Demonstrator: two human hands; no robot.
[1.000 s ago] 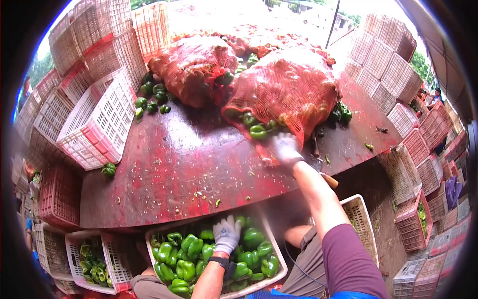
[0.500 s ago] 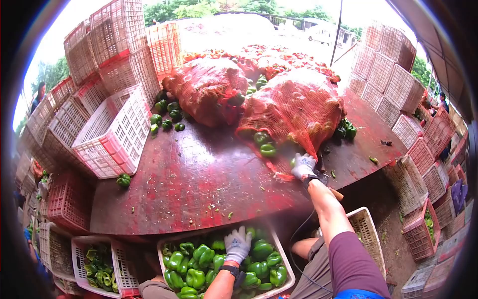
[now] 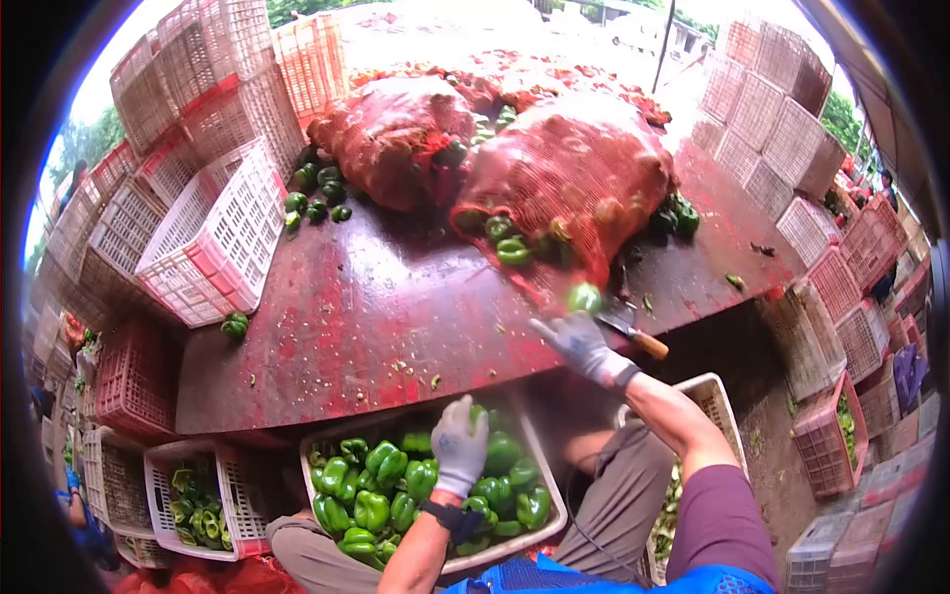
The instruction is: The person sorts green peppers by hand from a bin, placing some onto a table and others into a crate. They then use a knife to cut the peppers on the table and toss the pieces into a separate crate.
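My left hand (image 3: 460,451), in a pale work glove, is over a crate (image 3: 550,485) full of green bell peppers (image 3: 372,510). Its fingers point up and are apart, with nothing in them. On the table my right hand (image 3: 584,348), gloved too, has its fingers outstretched and the index pointing left. One bell pepper (image 3: 584,297) sits just beyond its fingertips, by the mouth of a red mesh sack (image 3: 574,168). Right of that hand lies a knife (image 3: 648,344) with a wooden handle over the table edge. More peppers show at the sack's opening.
A second mesh sack (image 3: 396,139) lies behind on the red table (image 3: 396,327), with loose peppers beside it. Crates (image 3: 213,238) are stacked left, and more stacks (image 3: 767,129) stand right. A crate of pepper pieces (image 3: 203,515) is at lower left.
My right hand has drawn back from the sack's mouth toward me, and a pepper now shows before it. The left hand has risen slightly over the crate. The view has tilted down.
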